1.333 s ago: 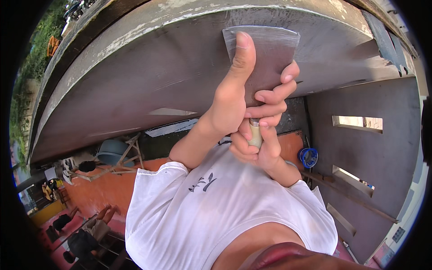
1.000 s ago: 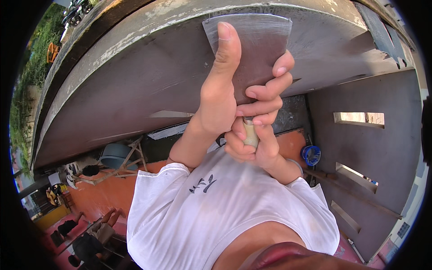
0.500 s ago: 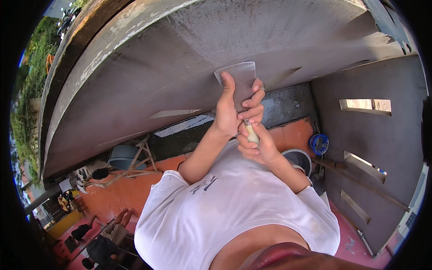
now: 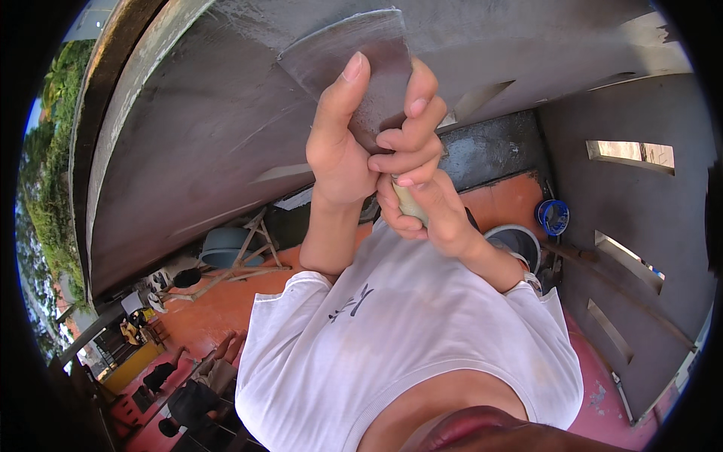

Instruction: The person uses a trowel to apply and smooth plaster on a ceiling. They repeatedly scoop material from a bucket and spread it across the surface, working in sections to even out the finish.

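A wide putty knife [image 4: 369, 87] with a flared metal blade and a cream handle is held in both hands, blade upward. My left hand [image 4: 343, 147] grips the lower blade, its thumb along the left edge and its curled fingers at the right edge. Below it, my right hand [image 4: 437, 207] is closed round the handle, with a band at the wrist. The blade's broad edge overlaps the grey plastered wall [image 4: 196, 143]; whether it touches I cannot tell. Paler smears show on the wall around the blade.
Slotted grey wall [image 4: 580, 196] rises on the right. A blue pail [image 4: 552, 218] and a grey tub [image 4: 516, 242] stand near it. At left are a wooden stand [image 4: 245, 260] and a grey-blue basin [image 4: 224, 247]. People [image 4: 192, 399] are at lower left.
Both hands and the putty knife have moved upward in view and slightly left. They look larger, and the blade leans more to the left. The whole view has shifted a little.
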